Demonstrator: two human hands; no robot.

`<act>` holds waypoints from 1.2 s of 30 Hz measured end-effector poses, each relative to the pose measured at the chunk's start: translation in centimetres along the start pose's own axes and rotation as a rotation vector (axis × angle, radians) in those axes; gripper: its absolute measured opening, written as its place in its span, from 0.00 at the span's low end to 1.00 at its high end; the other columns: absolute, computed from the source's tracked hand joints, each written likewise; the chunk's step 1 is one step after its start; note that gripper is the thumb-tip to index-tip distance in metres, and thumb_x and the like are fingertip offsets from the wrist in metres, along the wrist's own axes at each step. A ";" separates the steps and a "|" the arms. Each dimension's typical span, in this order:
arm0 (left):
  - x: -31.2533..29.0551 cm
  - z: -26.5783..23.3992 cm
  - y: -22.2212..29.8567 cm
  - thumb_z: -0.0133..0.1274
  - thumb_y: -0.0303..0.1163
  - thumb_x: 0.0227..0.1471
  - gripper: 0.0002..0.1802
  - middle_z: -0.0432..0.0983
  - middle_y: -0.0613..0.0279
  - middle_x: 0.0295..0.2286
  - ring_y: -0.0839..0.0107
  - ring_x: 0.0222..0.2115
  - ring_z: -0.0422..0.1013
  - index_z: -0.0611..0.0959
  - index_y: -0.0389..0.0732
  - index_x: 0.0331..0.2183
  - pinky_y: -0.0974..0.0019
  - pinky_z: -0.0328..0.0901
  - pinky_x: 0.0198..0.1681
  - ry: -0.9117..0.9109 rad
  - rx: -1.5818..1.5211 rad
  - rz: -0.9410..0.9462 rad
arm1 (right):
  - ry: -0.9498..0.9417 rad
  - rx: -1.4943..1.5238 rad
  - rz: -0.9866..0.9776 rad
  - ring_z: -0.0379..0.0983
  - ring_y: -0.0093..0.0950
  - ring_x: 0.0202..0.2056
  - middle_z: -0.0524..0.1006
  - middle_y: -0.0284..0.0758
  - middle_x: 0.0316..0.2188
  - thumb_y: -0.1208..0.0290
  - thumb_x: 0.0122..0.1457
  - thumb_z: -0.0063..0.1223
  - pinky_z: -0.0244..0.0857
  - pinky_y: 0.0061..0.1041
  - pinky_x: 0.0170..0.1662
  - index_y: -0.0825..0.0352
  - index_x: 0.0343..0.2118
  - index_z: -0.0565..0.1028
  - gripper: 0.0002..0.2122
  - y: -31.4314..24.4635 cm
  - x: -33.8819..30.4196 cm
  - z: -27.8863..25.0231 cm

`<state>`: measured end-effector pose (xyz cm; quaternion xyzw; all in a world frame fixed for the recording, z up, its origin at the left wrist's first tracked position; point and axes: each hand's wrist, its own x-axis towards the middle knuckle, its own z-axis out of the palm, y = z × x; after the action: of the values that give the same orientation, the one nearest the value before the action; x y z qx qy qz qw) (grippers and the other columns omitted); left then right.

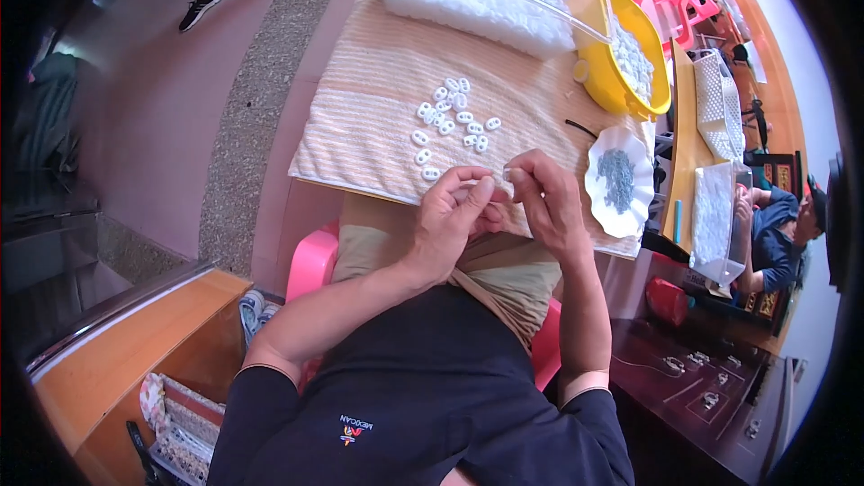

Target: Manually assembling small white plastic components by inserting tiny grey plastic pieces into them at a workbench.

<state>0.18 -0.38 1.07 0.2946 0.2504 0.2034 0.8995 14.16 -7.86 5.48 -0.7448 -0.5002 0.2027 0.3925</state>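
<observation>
A tiny whitish piece [507,186] between the left hand [450,216] and the right hand [555,202] is mostly covered by their fingers [473,202], its shape too small to tell. Fine grey slivers [616,178] heaped on the white scalloped dish [641,187] blur together. The top edge cuts off the clear rectangular plastic tub [477,30] and a bystander in black shoes [202,7]. The wearer's black-shirted body [414,360] hides most of the pink plastic chair [311,263].

Cloth-covered bench [360,126]. Far edge: clear bin [468,27], white pieces. Far right corner: yellow basin [609,83], likewise filled. Right edge, nearer end: fluted white dish [642,171], grey bits [616,178]. Mid-bench: loose two-hole pieces [463,117]. Near edge: left hand [450,211], right hand [551,202], pinching one small pale piece [507,187], mostly hidden.
</observation>
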 end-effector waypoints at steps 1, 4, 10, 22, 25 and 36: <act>0.0 0.1 0.1 0.52 0.35 0.58 0.14 0.76 0.62 0.30 0.81 0.27 0.72 0.74 0.38 0.42 0.76 0.69 0.32 0.006 -0.036 -0.006 | -0.013 0.008 0.030 0.73 0.38 0.28 0.74 0.41 0.27 0.74 0.59 0.50 0.65 0.29 0.31 0.69 0.32 0.73 0.04 0.0 -0.7 -0.1; -0.1 0.0 -0.5 0.53 0.34 0.57 0.13 0.76 0.63 0.30 0.81 0.27 0.72 0.75 0.38 0.42 0.76 0.70 0.32 -0.041 0.046 0.028 | -0.001 0.126 0.036 0.72 0.25 0.26 0.74 0.35 0.25 0.75 0.60 0.50 0.66 0.21 0.29 0.71 0.32 0.72 0.04 0.0 -1.8 0.4; 0.0 -0.3 -0.8 0.53 0.31 0.57 0.09 0.76 0.63 0.28 0.79 0.28 0.73 0.77 0.36 0.38 0.76 0.71 0.34 -0.115 0.124 0.094 | -0.041 0.542 0.237 0.71 0.17 0.27 0.73 0.31 0.26 0.76 0.60 0.51 0.67 0.16 0.29 0.73 0.30 0.72 0.05 1.0 -3.2 0.5; -0.2 -0.1 -0.7 0.49 0.30 0.59 0.07 0.76 0.59 0.29 0.75 0.30 0.75 0.75 0.35 0.35 0.71 0.73 0.36 -0.179 -0.042 -0.088 | 0.087 0.694 0.072 0.71 0.17 0.33 0.75 0.32 0.32 0.80 0.57 0.54 0.66 0.16 0.35 0.72 0.39 0.76 0.07 2.4 -5.0 1.6; -0.2 -0.3 -0.7 0.50 0.29 0.58 0.07 0.77 0.58 0.30 0.75 0.29 0.75 0.75 0.35 0.35 0.72 0.73 0.35 -0.168 -0.031 -0.081 | 0.125 0.646 0.020 0.71 0.18 0.29 0.74 0.35 0.33 0.82 0.56 0.54 0.65 0.14 0.31 0.74 0.37 0.77 0.06 2.4 -5.6 1.4; -0.5 0.1 -0.4 0.54 0.31 0.55 0.08 0.77 0.60 0.30 0.77 0.28 0.74 0.77 0.36 0.34 0.74 0.72 0.33 -0.108 0.071 -0.086 | 0.324 -0.050 0.078 0.70 0.23 0.22 0.74 0.37 0.26 0.81 0.52 0.57 0.64 0.20 0.26 0.72 0.34 0.76 0.06 2.9 -5.7 -1.7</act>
<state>-0.02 -1.00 1.04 0.3258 0.2210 0.1393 0.9086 14.68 -14.18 3.66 -0.7962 -0.4059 0.0826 0.4410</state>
